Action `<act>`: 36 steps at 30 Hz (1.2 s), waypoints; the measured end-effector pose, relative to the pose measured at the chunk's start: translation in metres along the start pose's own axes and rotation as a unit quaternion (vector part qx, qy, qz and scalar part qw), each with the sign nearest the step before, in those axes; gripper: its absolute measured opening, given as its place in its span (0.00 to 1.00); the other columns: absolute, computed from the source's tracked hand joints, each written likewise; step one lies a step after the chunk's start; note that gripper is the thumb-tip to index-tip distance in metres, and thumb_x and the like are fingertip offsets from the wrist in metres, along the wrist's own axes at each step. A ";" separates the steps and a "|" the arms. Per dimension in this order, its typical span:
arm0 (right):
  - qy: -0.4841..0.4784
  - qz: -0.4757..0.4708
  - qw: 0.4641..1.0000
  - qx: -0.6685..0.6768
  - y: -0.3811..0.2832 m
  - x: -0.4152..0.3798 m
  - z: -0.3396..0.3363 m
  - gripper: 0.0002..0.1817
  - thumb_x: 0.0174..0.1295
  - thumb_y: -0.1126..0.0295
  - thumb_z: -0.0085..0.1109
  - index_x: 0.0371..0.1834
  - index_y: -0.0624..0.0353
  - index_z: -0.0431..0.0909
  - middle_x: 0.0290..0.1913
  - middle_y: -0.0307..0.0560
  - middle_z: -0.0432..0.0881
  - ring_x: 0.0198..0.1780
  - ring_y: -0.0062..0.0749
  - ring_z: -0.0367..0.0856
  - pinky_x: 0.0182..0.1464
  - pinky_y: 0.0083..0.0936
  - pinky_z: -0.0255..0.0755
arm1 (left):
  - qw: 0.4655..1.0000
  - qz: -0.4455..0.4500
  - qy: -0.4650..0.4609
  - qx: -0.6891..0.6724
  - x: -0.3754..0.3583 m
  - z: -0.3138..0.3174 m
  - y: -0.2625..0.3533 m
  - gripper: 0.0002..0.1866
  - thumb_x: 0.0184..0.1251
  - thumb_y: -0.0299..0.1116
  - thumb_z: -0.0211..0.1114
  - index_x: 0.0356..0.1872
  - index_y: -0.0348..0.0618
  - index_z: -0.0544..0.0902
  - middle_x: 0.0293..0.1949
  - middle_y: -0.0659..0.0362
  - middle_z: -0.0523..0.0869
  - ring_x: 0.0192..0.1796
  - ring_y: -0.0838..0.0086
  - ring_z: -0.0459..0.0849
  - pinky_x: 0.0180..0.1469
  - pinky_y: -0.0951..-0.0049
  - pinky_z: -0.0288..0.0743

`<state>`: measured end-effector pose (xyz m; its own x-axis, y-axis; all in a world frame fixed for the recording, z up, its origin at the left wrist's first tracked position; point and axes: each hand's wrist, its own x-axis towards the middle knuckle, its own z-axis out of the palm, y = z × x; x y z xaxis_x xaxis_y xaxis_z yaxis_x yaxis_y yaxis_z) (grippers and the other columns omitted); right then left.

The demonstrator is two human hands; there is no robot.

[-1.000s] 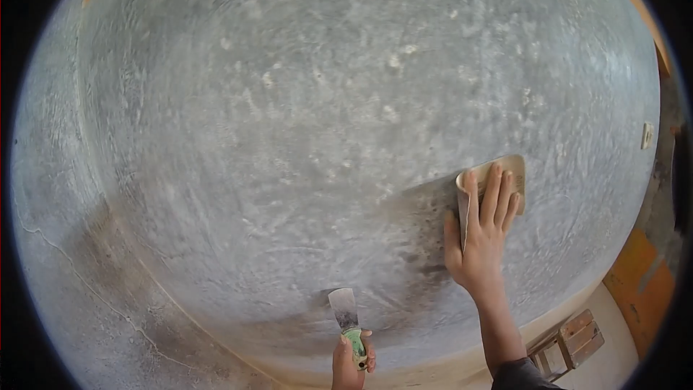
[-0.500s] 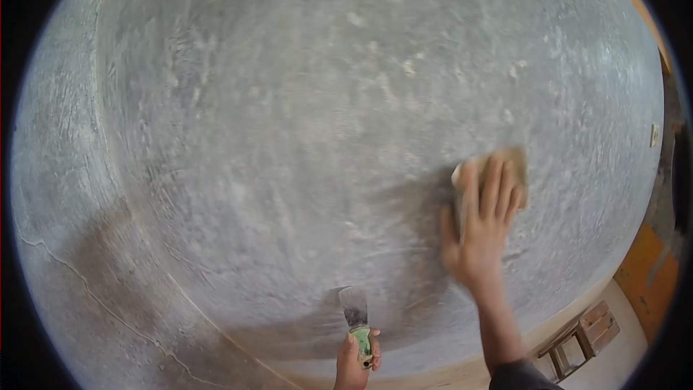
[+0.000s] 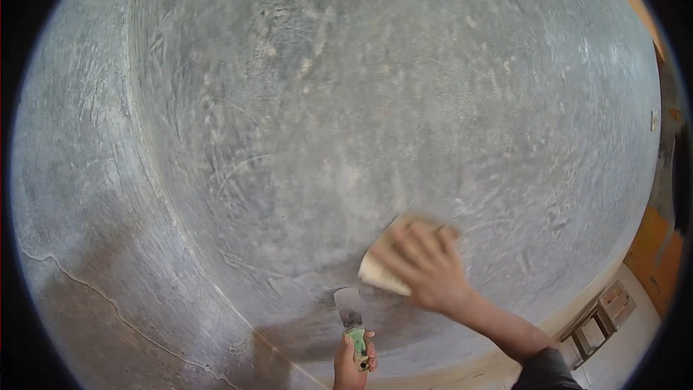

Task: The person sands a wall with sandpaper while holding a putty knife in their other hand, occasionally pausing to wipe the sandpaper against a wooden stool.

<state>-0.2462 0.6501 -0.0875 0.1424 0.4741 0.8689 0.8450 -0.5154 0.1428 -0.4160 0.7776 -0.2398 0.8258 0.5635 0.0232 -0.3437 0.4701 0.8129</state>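
Observation:
At the bottom middle, my left hand [image 3: 351, 368] is closed round the green handle of a putty knife [image 3: 349, 308], whose blade points up. My right hand [image 3: 433, 271], blurred by motion, presses a tan sheet of sandpaper [image 3: 382, 276] flat against the grey wall [image 3: 346, 123]. Its fingers lie spread over the sheet, which sticks out past them on the left. The wall is rough, with pale patches and streaks.
A second wall [image 3: 72, 173] meets this one at a corner on the left, with a thin wavy line [image 3: 108, 300] low across it. At lower right a wooden stool or frame [image 3: 603, 318] stands on the pale floor. A small switch plate [image 3: 654, 120] is at far right.
My right hand has moved down and left across the wall with the sandpaper, now turned more to the left. The putty knife stays nearly in place. The view has shifted slightly.

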 end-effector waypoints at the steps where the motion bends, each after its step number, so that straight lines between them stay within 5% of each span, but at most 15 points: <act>1: -0.022 -0.074 0.997 -0.017 -0.004 -0.005 0.011 0.41 0.48 0.68 0.64 0.71 0.46 0.64 0.73 0.55 0.57 0.74 0.58 0.51 0.70 0.59 0.41 | 1.000 0.004 -0.009 0.008 -0.001 -0.005 0.002 0.26 0.75 0.55 0.45 0.47 0.41 0.78 0.21 0.65 0.71 0.16 0.80 0.63 0.18 0.79 0.56; 3: -0.071 -0.086 0.993 -0.028 -0.003 0.018 -0.011 0.42 0.47 0.67 0.65 0.71 0.46 0.63 0.72 0.55 0.59 0.73 0.55 0.54 0.71 0.60 0.41 | 1.000 0.002 -0.017 0.003 0.002 -0.015 0.008 0.26 0.75 0.56 0.45 0.47 0.40 0.78 0.20 0.65 0.71 0.16 0.80 0.63 0.18 0.79 0.56; 5: 0.094 0.041 0.993 -0.061 0.015 0.057 -0.035 0.41 0.50 0.68 0.63 0.72 0.47 0.61 0.73 0.59 0.57 0.74 0.54 0.53 0.72 0.60 0.39 | 1.000 0.000 -0.021 -0.007 0.001 -0.020 0.009 0.27 0.75 0.56 0.44 0.47 0.40 0.78 0.20 0.65 0.70 0.16 0.80 0.63 0.18 0.79 0.56; 8: 0.162 0.040 0.981 -0.102 0.010 0.083 -0.032 0.39 0.55 0.68 0.61 0.73 0.47 0.59 0.74 0.61 0.54 0.75 0.55 0.50 0.72 0.60 0.38 | 1.000 0.012 -0.011 -0.008 0.004 -0.026 0.013 0.27 0.74 0.56 0.46 0.45 0.39 0.77 0.18 0.65 0.69 0.15 0.81 0.63 0.18 0.79 0.57; 12: -0.111 -0.281 0.953 0.016 -0.022 0.055 -0.009 0.34 0.62 0.65 0.57 0.74 0.42 0.59 0.75 0.59 0.53 0.76 0.52 0.49 0.73 0.55 0.40 | 0.998 0.008 -0.045 -0.046 0.002 -0.036 0.015 0.28 0.76 0.55 0.41 0.48 0.36 0.75 0.24 0.60 0.74 0.21 0.74 0.71 0.21 0.72 0.62; 14: -0.125 -0.257 0.956 -0.064 -0.014 0.094 -0.040 0.35 0.61 0.65 0.59 0.73 0.40 0.59 0.74 0.56 0.55 0.76 0.49 0.51 0.72 0.55 0.45 | 0.998 0.003 -0.046 -0.048 0.006 -0.035 0.020 0.28 0.77 0.54 0.41 0.48 0.36 0.75 0.23 0.60 0.74 0.21 0.74 0.71 0.21 0.72 0.62; 16: 0.116 -0.064 0.983 -0.127 0.005 0.113 -0.051 0.37 0.59 0.63 0.61 0.74 0.39 0.58 0.74 0.52 0.55 0.76 0.46 0.51 0.72 0.54 0.46 | 0.998 0.010 -0.042 -0.048 0.007 -0.035 0.019 0.28 0.76 0.55 0.42 0.48 0.36 0.76 0.23 0.60 0.74 0.21 0.74 0.71 0.21 0.73 0.62; 18: 0.138 -0.043 0.980 -0.138 -0.002 0.118 -0.044 0.41 0.57 0.62 0.63 0.74 0.39 0.56 0.75 0.51 0.54 0.76 0.44 0.50 0.73 0.54 0.44 | 0.997 0.017 -0.055 -0.052 0.008 -0.034 0.020 0.29 0.75 0.55 0.43 0.49 0.34 0.75 0.24 0.60 0.74 0.21 0.74 0.71 0.21 0.73 0.62; 20: -0.051 -0.217 0.973 -0.064 -0.020 0.100 -0.036 0.40 0.56 0.62 0.63 0.74 0.41 0.57 0.75 0.51 0.54 0.76 0.44 0.49 0.73 0.55 0.41 | 0.996 0.023 -0.065 -0.058 0.009 -0.032 0.021 0.30 0.75 0.56 0.45 0.50 0.33 0.74 0.24 0.60 0.75 0.22 0.74 0.72 0.22 0.74 0.63; 22: -0.052 -0.302 0.951 -0.042 -0.021 0.088 -0.026 0.38 0.57 0.61 0.62 0.73 0.42 0.58 0.74 0.51 0.55 0.76 0.45 0.49 0.73 0.56 0.41 | 0.997 0.020 -0.048 -0.055 0.011 -0.033 0.020 0.29 0.75 0.55 0.45 0.50 0.33 0.74 0.24 0.60 0.75 0.22 0.74 0.72 0.22 0.74 0.63; 24: -0.059 -0.226 0.964 -0.128 -0.014 0.115 -0.051 0.34 0.60 0.62 0.60 0.72 0.42 0.61 0.74 0.51 0.56 0.76 0.46 0.49 0.73 0.56 0.41 | 0.997 0.029 -0.049 -0.054 0.010 -0.033 0.024 0.29 0.75 0.55 0.45 0.50 0.33 0.75 0.24 0.60 0.75 0.22 0.75 0.73 0.22 0.74 0.63; 28: 0.182 -0.073 0.974 -0.115 -0.003 0.140 -0.047 0.29 0.62 0.64 0.56 0.69 0.43 0.66 0.73 0.52 0.58 0.75 0.49 0.52 0.73 0.55 0.42 | 0.997 0.054 -0.039 -0.042 0.011 -0.039 0.030 0.29 0.75 0.55 0.45 0.49 0.33 0.75 0.23 0.60 0.75 0.21 0.75 0.73 0.21 0.74 0.63; 30: 0.128 -0.124 0.975 -0.135 -0.033 0.118 -0.025 0.31 0.60 0.63 0.59 0.70 0.43 0.65 0.72 0.53 0.59 0.74 0.49 0.54 0.73 0.54 0.42 | 0.997 0.057 -0.036 -0.043 0.013 -0.043 0.037 0.29 0.75 0.55 0.45 0.49 0.33 0.76 0.23 0.60 0.75 0.21 0.75 0.73 0.21 0.74 0.63; 32: -0.049 -0.331 0.942 0.035 -0.058 0.087 0.013 0.33 0.60 0.64 0.59 0.71 0.42 0.63 0.73 0.54 0.59 0.75 0.49 0.53 0.74 0.53 0.42 | 0.997 0.053 -0.034 -0.046 0.014 -0.048 0.041 0.29 0.75 0.55 0.46 0.48 0.33 0.76 0.23 0.60 0.75 0.21 0.75 0.73 0.21 0.74 0.63; 36: 0.070 -0.115 0.988 -0.073 -0.032 0.133 -0.033 0.35 0.59 0.64 0.59 0.72 0.43 0.62 0.74 0.54 0.55 0.76 0.50 0.50 0.74 0.54 0.39 | 0.997 0.067 -0.041 -0.024 0.021 -0.070 0.067 0.29 0.75 0.55 0.44 0.47 0.35 0.77 0.22 0.61 0.75 0.20 0.76 0.72 0.19 0.75 0.62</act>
<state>-0.2715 0.7060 0.0394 -0.1259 0.4924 0.8612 0.7617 -0.5082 0.4020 -0.4535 0.8685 -0.2253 0.8039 0.5671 0.1793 -0.4729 0.4266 0.7709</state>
